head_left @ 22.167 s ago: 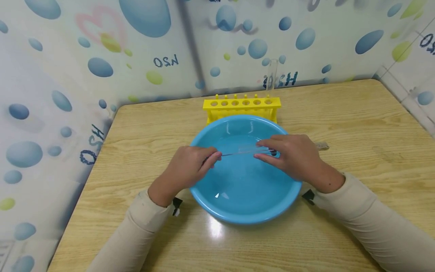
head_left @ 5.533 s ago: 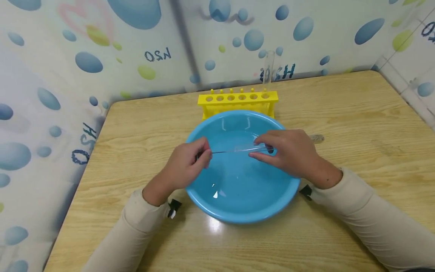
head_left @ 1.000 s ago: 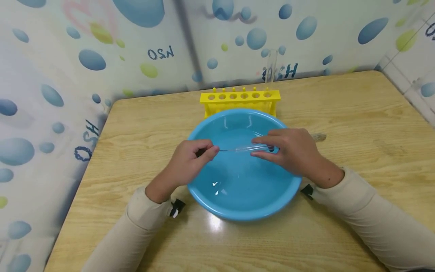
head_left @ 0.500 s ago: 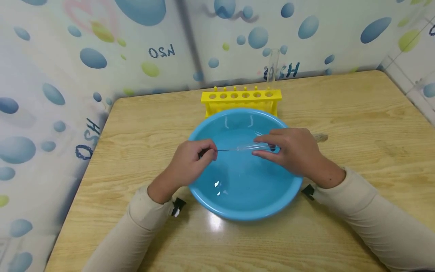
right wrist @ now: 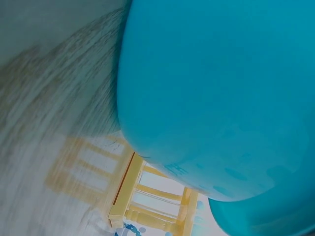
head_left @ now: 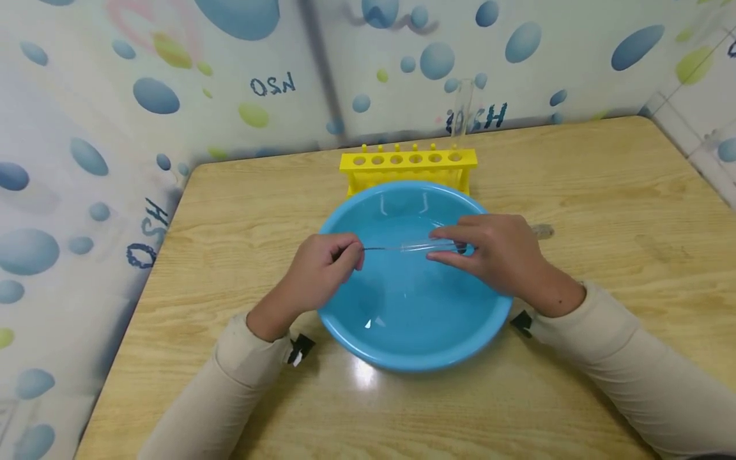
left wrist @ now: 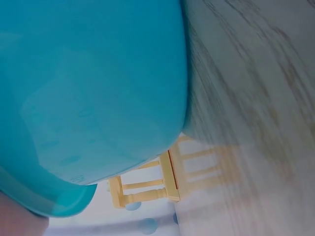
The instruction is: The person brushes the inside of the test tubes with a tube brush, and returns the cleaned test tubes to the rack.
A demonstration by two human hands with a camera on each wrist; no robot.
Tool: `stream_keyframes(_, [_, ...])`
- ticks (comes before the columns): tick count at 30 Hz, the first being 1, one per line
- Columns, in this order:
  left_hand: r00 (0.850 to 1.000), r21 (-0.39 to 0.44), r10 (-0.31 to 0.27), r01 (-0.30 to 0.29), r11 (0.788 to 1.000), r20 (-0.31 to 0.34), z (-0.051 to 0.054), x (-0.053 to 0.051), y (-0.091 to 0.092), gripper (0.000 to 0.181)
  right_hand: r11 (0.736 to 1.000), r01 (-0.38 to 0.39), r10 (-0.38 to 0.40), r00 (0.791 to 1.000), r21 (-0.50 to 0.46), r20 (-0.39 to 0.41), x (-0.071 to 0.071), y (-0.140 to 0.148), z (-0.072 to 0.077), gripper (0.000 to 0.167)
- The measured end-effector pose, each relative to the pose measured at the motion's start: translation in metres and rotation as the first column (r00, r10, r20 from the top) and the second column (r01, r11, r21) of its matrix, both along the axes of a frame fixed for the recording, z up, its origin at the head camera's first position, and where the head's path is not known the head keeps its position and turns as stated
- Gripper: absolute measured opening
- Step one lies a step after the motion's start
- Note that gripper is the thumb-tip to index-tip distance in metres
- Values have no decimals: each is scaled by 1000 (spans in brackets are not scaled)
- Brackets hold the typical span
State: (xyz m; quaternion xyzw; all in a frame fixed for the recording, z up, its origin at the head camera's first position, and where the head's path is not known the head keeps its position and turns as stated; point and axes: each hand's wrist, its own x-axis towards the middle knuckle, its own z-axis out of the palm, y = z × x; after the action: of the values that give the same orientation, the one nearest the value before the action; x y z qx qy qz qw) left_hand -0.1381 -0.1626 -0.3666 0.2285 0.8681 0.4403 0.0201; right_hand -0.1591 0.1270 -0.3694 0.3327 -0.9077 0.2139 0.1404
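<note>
In the head view both hands are above a round blue basin with water in it. My right hand holds a clear glass test tube between thumb and fingers, lying almost level with its mouth to the left. From that mouth runs a thin wire handle, pinched by the thumb and fingers of my left hand. The wire reaches into the tube; something dark shows at the tube's far end, by the right fingers. Neither wrist view shows the tube, only the basin's outside and the table.
Behind the basin stands a yellow test tube rack. One clear tube stands upright at its right end. A small greyish, rough-looking thing lies on the wooden table, partly hidden behind the right hand. A patterned wall backs the table.
The left hand has drawn slightly left over the last second, and a bit more wire shows outside the tube. The right hand keeps its hold on the tube, nearly still.
</note>
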Motion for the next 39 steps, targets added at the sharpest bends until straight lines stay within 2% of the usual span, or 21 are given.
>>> stream_keyframes(3, [1000, -8, 1, -2, 1000, -7, -1, 0, 0, 33, 1000, 4, -4, 1000, 2, 8, 0, 0, 0, 33])
stream_keyframes(7, [999, -92, 7, -11, 996, -49, -1, 0, 3, 29, 1000, 0, 0, 1000, 13, -5, -1, 1, -1, 34])
stream_keyframes(9, [998, -129, 0, -9, 992, -70, -1, 0, 4, 32, 1000, -4, 5, 1000, 17, -13, -1, 1, -1, 34])
stream_keyframes(11, [997, -129, -6, -4, 992, -78, -2, 0, 4, 36, 1000, -10, 10, 1000, 19, -10, -2, 0, -1, 34])
stream_keyframes(16, [998, -15, -39, 38, 999, -46, -5, -1, 1, 44, 999, -28, 27, 999, 20, 27, 0, -1, -1, 35])
stream_keyframes(19, [997, 58, -68, 70, 996, -27, -4, -2, -1, 45, 999, -39, 38, 999, 6, 17, 0, -1, 0, 35])
stream_keyframes(25, [995, 109, -99, 100, 989, -18, -2, -2, -4, 50, 999, -35, 35, 999, -17, -7, 1, -1, -1, 34])
stream_keyframes(32, [996, 150, -88, 90, 985, -18, 0, -3, -7, 51, 999, -28, 27, 999, -45, -31, 1, -2, -1, 36])
stream_keyframes(36, [995, 213, -86, 75, 974, 41, 1, -4, -11, 53, 998, -27, 25, 999, -53, -33, 2, -2, -1, 37])
stream_keyframes(39, [993, 279, -99, 79, 957, 59, 2, -6, -15, 51, 998, -30, 28, 999, -55, -36, 1, -2, 0, 37])
